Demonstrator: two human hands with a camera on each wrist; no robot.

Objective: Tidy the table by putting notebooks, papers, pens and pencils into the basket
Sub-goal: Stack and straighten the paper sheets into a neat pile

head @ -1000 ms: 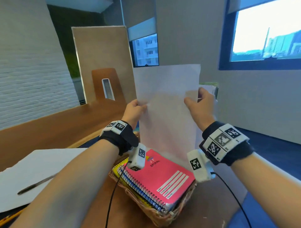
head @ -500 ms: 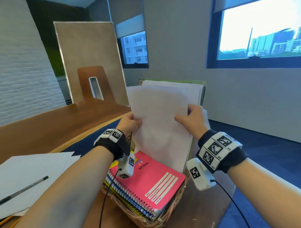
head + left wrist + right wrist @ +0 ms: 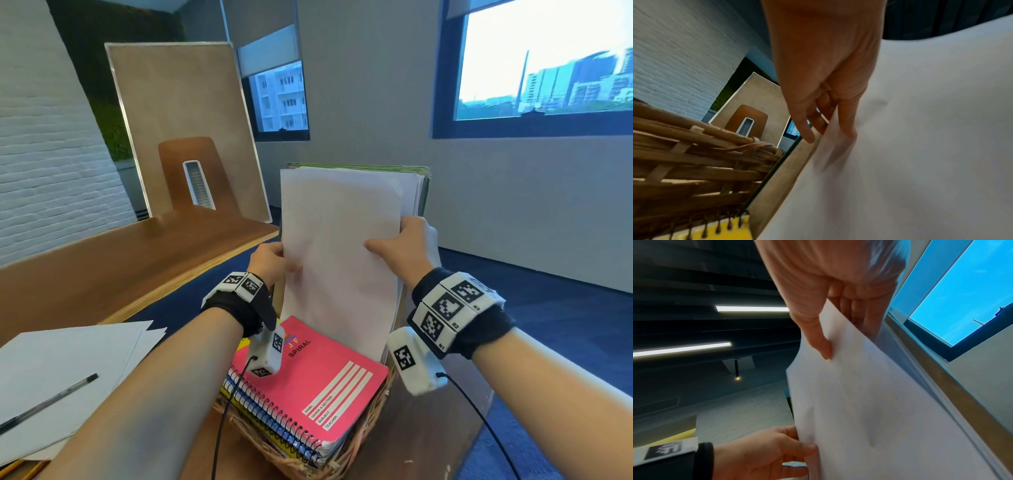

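Observation:
A white sheet of paper (image 3: 337, 253) stands upright in the back of the wicker basket (image 3: 274, 445), in front of more white sheets and a green-edged notebook (image 3: 423, 186). My left hand (image 3: 274, 260) pinches the sheet's left edge, thumb on the front. My right hand (image 3: 400, 248) pinches its right edge, thumb in front, fingers behind. The sheet (image 3: 869, 402) and my right thumb also show in the right wrist view; in the left wrist view my left fingers (image 3: 807, 128) lie along the sheet (image 3: 920, 129). A pink spiral notebook (image 3: 308, 380) lies on a stack in the basket.
To the left, loose white papers (image 3: 61, 373) lie on the wooden table (image 3: 102, 270) with a black pen (image 3: 48, 404) on them. Pencil ends (image 3: 17, 469) poke out at the lower left corner. A chair back (image 3: 191, 171) stands beyond the table.
Both hands have lowered the sheet from chest height into the back of the basket, against the other upright papers. The head view has shifted to the left.

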